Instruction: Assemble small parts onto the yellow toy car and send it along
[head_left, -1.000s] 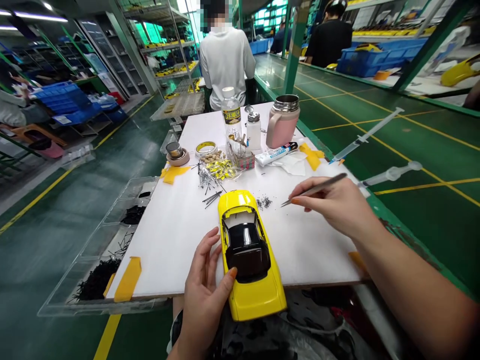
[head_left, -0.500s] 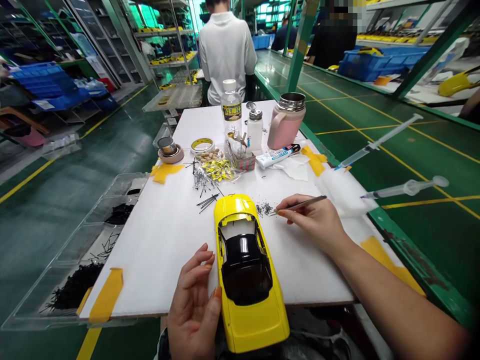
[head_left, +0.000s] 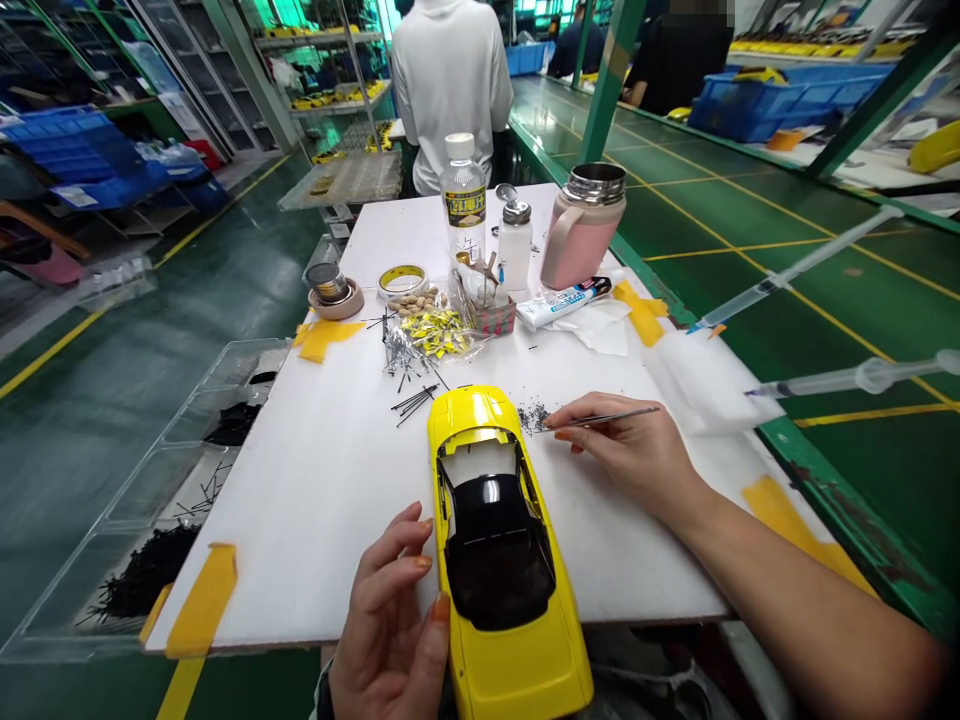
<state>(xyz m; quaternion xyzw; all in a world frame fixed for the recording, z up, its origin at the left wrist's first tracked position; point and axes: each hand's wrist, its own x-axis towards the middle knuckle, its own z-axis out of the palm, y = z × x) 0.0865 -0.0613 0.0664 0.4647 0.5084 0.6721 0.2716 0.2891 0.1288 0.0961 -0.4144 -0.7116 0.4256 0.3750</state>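
A yellow model car body [head_left: 502,560] with a black roof lies lengthwise on the white board [head_left: 337,480], its rear overhanging the near edge. My left hand [head_left: 394,620] rests against the car's left side, thumb on its edge. My right hand [head_left: 630,455] pinches metal tweezers [head_left: 600,420], whose tips touch a small pile of tiny dark parts [head_left: 534,417] just right of the car's front.
Thin black pins [head_left: 412,400] lie ahead of the car. Farther back stand a bottle [head_left: 463,205], a pink jug [head_left: 581,228], tape rolls [head_left: 403,282] and a glue tube [head_left: 562,303]. A clear tray [head_left: 150,520] of black parts hangs left. Syringes [head_left: 795,270] stick out right. A person in white [head_left: 450,80] stands beyond.
My right hand has moved left and down, bringing the tweezer tips into the pile of small parts. The view has tilted down and the car appears closer.
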